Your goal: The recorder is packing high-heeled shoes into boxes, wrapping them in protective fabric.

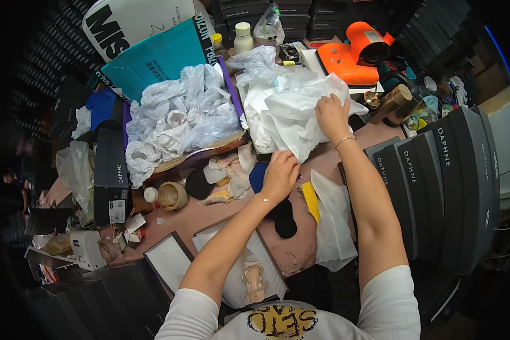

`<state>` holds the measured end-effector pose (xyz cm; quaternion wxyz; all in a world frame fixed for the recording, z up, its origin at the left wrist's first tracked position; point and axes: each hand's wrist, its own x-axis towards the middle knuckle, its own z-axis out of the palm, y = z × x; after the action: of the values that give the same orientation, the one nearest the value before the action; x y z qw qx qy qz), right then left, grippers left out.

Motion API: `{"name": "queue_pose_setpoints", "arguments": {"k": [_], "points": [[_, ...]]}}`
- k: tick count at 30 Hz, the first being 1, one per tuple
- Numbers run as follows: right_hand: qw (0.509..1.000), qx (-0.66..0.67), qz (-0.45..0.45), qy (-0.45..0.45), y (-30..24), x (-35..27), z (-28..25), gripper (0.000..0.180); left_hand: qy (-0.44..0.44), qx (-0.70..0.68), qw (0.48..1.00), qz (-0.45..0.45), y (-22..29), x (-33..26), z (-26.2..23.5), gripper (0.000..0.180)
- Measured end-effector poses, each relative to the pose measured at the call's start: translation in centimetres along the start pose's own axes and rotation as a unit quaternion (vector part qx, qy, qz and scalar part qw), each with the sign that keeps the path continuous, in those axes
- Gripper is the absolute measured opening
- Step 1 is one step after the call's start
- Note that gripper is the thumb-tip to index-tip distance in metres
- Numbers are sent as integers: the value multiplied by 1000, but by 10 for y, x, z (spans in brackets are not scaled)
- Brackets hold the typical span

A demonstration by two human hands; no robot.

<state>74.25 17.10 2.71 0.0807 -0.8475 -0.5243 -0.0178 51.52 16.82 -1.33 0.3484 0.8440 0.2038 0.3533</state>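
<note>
A loose heap of white tissue paper (300, 110) lies in front of me, right of the centre. My left hand (281, 177) pinches the near corner of a sheet. Farther up and to the right, my right hand (332, 118) has its fingers curled on the same sheet's upper right part. Close to my body, a beige strappy sandal (255, 284) lies on white paper in an open shoe box (212, 233), partly behind my left forearm. Between my arms are a yellow-handled tool (310, 202), a translucent white bag (333, 224) and a black pad (284, 220).
A purple-edged box (230, 85) full of crumpled tissue stands on the left. An orange machine (354, 59) and a white bottle (243, 38) are at the back. Dark shoe boxes (436, 181) line the right side. A small jar (171, 195) sits at the left on the pink table (300, 249).
</note>
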Motion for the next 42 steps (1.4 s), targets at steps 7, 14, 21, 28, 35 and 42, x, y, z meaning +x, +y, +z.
{"name": "queue_pose_setpoints", "arguments": {"k": [7, 14, 21, 28, 35, 42], "points": [[954, 270, -126, 17, -28, -41, 16, 46, -65, -56, 995, 58, -1, 16, 30, 16], [985, 152, 60, -48, 16, -23, 71, 35, -40, 163, 985, 44, -27, 18, -28, 44], [986, 159, 43, -33, -21, -29, 37, 62, -258, 499, 828, 0, -77, 86, -60, 9], [968, 35, -121, -219, -46, -16, 60, 43, -11, 170, 985, 11, -48, 83, -108, 12], [945, 25, -62, -319, -25, 9, 117, 32, 158, -224, 954, -120, 9, 20, -201, 16], [967, 216, -135, -13, -77, -64, -29, 52, 234, -470, 840, -138, 21, -62, -242, 14]]}}
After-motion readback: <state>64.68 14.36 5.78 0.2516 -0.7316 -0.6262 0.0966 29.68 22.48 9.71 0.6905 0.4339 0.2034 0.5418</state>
